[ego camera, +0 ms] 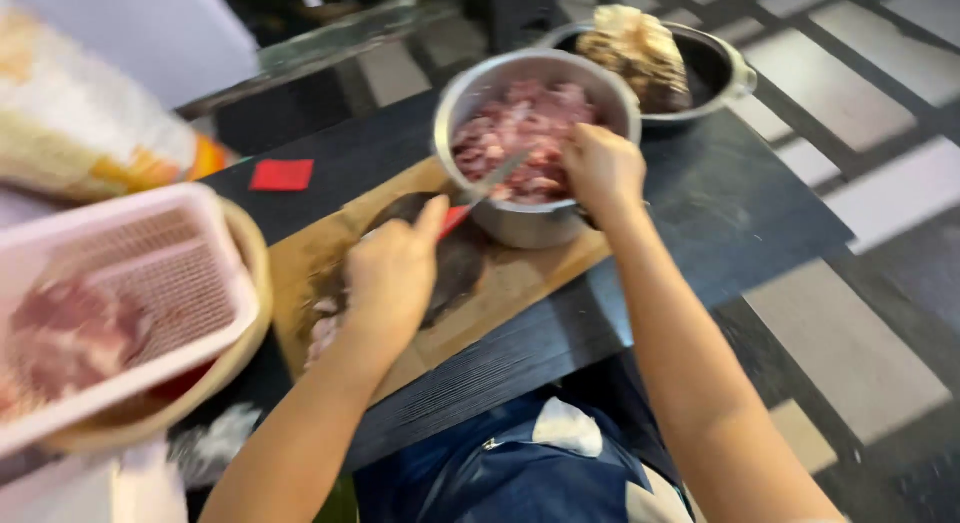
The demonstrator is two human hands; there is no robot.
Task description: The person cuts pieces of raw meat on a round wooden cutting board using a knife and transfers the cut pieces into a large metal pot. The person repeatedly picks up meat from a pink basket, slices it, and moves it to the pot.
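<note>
My left hand (392,273) grips a knife (490,183) with a red handle; its blade points up into a steel bowl (470,93) full of chopped raw meat (525,133). My right hand (603,168) holds the near rim of that bowl, which sits tipped on the edge of a wooden cutting board (520,278). A few meat scraps (322,328) lie on the board by my left wrist. The picture is blurred by motion.
A pink plastic basket (170,283) with raw meat pieces rests in a wooden bowl at left. Behind is a dark pot (720,68) holding a brown lump. A red square (282,174) lies on the black table (720,213). Tiled floor lies to the right.
</note>
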